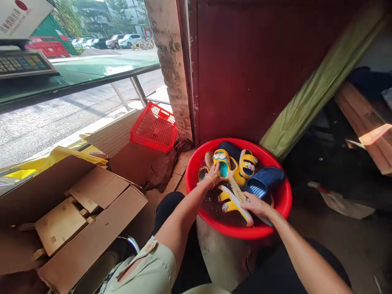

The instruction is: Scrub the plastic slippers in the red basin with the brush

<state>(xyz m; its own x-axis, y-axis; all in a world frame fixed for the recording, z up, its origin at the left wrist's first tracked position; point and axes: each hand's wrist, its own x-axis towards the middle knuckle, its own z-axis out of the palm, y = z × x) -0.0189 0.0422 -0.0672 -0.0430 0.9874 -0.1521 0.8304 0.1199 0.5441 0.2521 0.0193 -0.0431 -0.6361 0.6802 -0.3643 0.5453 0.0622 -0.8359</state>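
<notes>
A round red basin [278,208] holds water and several sandals and slippers. My left hand [215,174] grips a yellow slipper with a teal inside [221,157] at the basin's left. In my right hand [255,204] is a scrubbing brush [236,188], its pale bristles pointing up and left, close to the slipper. Below the brush lies a yellow sandal with a white sole [229,202]. Another yellow sandal [248,163] rests at the back, beside a dark blue slipper [265,181] on the right.
A red plastic crate [154,128] stands behind left of the basin. An open cardboard box [101,228] with wooden pieces fills the lower left. A dark red panel [260,73] rises behind the basin; green cloth [321,81] hangs at right.
</notes>
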